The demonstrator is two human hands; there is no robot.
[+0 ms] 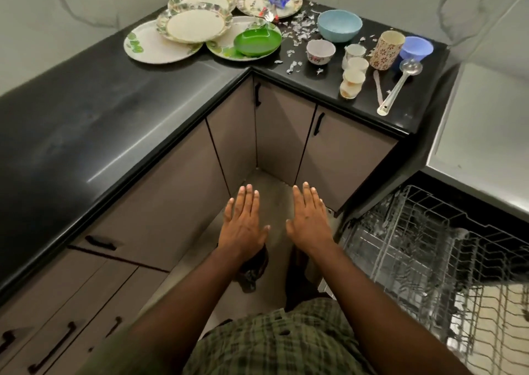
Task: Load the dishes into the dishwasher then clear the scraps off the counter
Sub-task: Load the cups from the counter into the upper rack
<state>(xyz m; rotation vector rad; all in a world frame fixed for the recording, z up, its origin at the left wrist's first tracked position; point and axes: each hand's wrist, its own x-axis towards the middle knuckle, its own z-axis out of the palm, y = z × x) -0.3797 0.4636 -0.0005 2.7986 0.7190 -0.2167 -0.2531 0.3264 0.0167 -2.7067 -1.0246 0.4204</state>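
Brown cabinets (160,203); marbled wall (71,11)

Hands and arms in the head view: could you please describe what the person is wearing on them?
Nothing shows on either: the left hand and right hand are bare, with no gloves, rings or watch visible, and both forearms are uncovered. Lower in view is a green checked garment.

I stand in a home kitchen: an L-shaped black stone counter (86,122) runs over taupe cabinets (160,203) with dark handles. Used plates (194,25), bowls (339,25), cups (320,51) and a ladle (400,85) crowd the corner, and the dishwasher rack (423,248) stands pulled out on my right.
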